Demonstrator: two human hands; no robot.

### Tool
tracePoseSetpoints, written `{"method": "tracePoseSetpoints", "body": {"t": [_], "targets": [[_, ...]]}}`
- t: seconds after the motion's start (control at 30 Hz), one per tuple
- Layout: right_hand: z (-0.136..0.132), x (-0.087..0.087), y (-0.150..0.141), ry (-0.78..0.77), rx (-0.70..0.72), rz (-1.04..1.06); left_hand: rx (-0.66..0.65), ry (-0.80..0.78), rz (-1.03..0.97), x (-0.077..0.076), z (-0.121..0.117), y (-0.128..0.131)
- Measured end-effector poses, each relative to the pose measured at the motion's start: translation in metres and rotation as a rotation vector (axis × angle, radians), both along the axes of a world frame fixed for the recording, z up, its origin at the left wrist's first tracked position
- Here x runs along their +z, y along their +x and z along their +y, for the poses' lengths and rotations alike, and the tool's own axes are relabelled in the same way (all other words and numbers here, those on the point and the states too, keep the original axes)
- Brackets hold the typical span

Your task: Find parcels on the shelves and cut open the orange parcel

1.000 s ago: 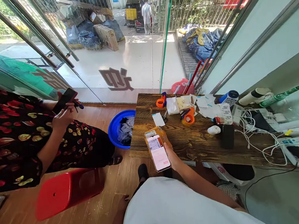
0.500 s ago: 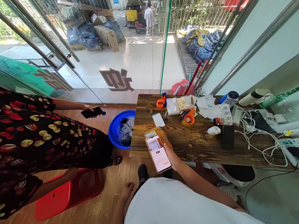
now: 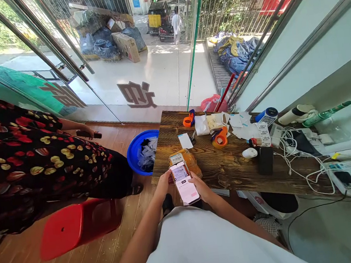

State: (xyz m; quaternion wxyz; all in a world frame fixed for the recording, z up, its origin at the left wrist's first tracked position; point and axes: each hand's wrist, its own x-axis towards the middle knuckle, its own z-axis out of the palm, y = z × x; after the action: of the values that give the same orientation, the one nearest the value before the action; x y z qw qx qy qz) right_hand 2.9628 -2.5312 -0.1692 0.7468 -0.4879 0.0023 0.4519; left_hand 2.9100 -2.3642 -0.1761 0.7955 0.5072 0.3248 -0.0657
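A smartphone (image 3: 186, 185) with a lit screen is held between my two hands, above the table's near left edge. My left hand (image 3: 165, 183) grips its left side near the top. On the right side, my right hand (image 3: 199, 184) is closed round it, with the thumb at the screen. Just beyond the phone an orange-yellow package (image 3: 191, 158) with a white label lies on the wooden table (image 3: 223, 168); the phone covers part of it. A white card (image 3: 185, 141) and scissors (image 3: 193, 137) lie behind the package.
Orange tape dispensers (image 3: 220, 138), papers (image 3: 240, 120), a dark phone (image 3: 265, 160) and tangled white cables (image 3: 294, 156) are on the table. A blue basin (image 3: 131, 159) of scraps stands left of it. Further left, a person in a flowered dress (image 3: 40, 162) stands beside a red stool (image 3: 63, 231).
My left hand has come up from beside my body and taken hold of the phone's left side. The other person's hand with a phone has drawn back to the left.
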Motion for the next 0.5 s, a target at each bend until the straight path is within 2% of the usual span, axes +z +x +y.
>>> {"method": "tracePoseSetpoints", "body": {"t": [0.3,0.5], "targets": [[-0.0018,0.0050,0.0027,0.012,0.009,0.009,-0.030,-0.010,-0.021,0.0009,-0.0001,0.0018],[0.0007,0.0063,0.0042,0.012,0.010,0.019,-0.003,-0.016,-0.012,0.0042,-0.0001,0.0020]]}}
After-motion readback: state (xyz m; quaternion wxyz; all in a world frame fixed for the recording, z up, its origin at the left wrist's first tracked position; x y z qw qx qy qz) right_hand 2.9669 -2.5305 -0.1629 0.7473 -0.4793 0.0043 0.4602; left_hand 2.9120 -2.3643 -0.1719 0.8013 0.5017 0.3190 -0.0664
